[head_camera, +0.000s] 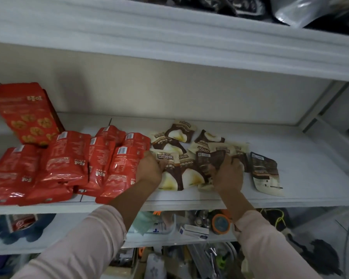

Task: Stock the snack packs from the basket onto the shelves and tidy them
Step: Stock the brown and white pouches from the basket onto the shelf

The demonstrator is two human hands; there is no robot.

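Head view is showing us bunching the scattered brown-and-cream snack packs (181,137) on the white shelf (310,178), our left hand (149,170) gripping one pack and our right hand (229,174) clutching another, likely to square them beside the red packs (69,164).

1. I wear pale pink long sleeves, a left sleeve (85,238) and a right sleeve (266,244).
2. The fabric is plain and lightly creased.
3. Both sleeves end partway up my forearms, so my left hand (149,170) and right hand (229,176) are bare.
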